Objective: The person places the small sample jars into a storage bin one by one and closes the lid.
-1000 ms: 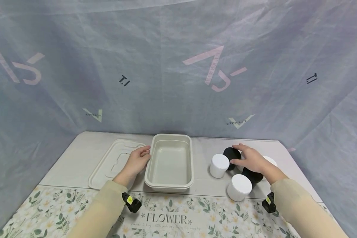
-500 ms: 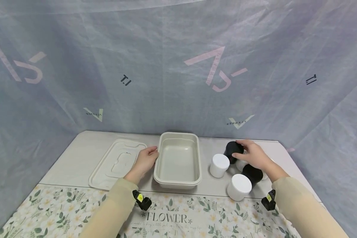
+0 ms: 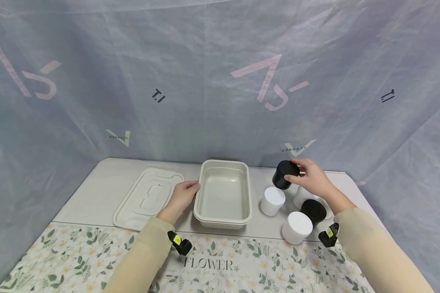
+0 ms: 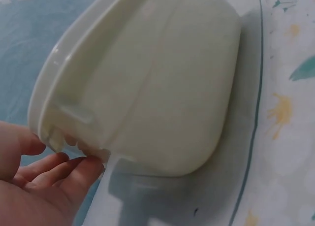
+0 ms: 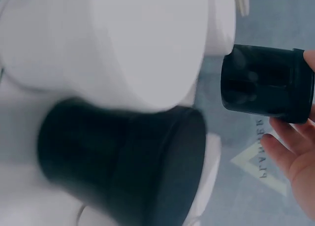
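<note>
An off-white plastic box (image 3: pixel 223 193), open at the top, stands near the back of the table's middle. My left hand (image 3: pixel 183 199) holds its left rim; in the left wrist view the thumb is at the rim's edge and the fingers (image 4: pixel 83 179) curl beneath it. My right hand (image 3: pixel 311 179) grips a black lidded jar (image 3: pixel 285 175) between thumb and fingers. In the right wrist view that jar (image 5: pixel 261 80) hangs apart from the others. Below stand white jars (image 3: pixel 273 201) and a second black jar (image 3: pixel 313 211).
Flat at the left lies an off-white lid (image 3: pixel 150 199), partly behind the left hand. Another white jar (image 3: pixel 297 228) stands nearest the front, and others are partly hidden by the right hand. A flowered cloth (image 3: pixel 220 268) covers the table's front, and a grey curtain (image 3: pixel 205 101) hangs behind.
My left hand has moved right along with the box. My right hand has lifted the black jar up from among the white ones. The head view has shifted slightly.
</note>
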Demonstrator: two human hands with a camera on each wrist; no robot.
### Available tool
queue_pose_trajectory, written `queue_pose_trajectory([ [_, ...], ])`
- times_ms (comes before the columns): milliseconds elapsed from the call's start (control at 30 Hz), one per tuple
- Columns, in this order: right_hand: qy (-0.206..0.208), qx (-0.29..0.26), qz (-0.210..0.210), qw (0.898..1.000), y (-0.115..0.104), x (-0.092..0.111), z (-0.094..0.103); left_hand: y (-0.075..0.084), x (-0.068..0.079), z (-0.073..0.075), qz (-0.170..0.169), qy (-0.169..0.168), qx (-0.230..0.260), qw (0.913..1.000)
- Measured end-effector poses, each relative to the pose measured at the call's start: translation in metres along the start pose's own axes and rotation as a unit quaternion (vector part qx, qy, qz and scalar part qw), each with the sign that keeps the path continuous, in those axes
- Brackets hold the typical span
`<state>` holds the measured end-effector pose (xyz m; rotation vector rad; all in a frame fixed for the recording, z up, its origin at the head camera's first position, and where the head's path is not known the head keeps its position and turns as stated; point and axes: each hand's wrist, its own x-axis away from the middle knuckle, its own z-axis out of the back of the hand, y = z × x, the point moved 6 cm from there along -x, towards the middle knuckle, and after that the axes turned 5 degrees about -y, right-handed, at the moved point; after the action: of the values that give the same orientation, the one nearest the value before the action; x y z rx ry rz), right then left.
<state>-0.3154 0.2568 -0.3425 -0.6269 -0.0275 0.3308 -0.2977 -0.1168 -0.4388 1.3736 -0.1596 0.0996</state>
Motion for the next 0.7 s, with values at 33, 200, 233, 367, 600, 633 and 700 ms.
queue_pose_trajectory([
  [33,0.002,0.000,0.000,1.000,-0.002,-0.001,0.001,0.000,-0.001,0.000,0.000,-0.002,0.002,1.0000],
  [200,-0.001,-0.008,0.006,1.000,-0.014,-0.009,-0.001,-0.004,-0.004,-0.001,-0.004,-0.011,0.007,0.9999],
  [233,-0.003,-0.013,0.010,1.000,-0.017,-0.010,-0.002,-0.004,-0.004,-0.001,-0.006,-0.012,0.006,0.9999],
  [367,-0.011,-0.036,0.025,0.999,-0.032,-0.020,-0.010,-0.008,-0.004,0.000,-0.019,-0.016,-0.004,0.9997],
  [600,-0.011,-0.046,0.047,0.998,-0.057,-0.035,-0.022,-0.009,0.000,0.003,-0.045,-0.021,0.005,0.9987],
  [633,-0.012,-0.045,0.048,0.998,-0.059,-0.037,-0.024,-0.010,0.001,0.003,-0.048,-0.025,0.009,0.9985],
  [700,-0.016,-0.046,0.052,0.997,-0.064,-0.039,-0.029,-0.011,0.003,0.004,-0.053,-0.034,0.014,0.9979],
])
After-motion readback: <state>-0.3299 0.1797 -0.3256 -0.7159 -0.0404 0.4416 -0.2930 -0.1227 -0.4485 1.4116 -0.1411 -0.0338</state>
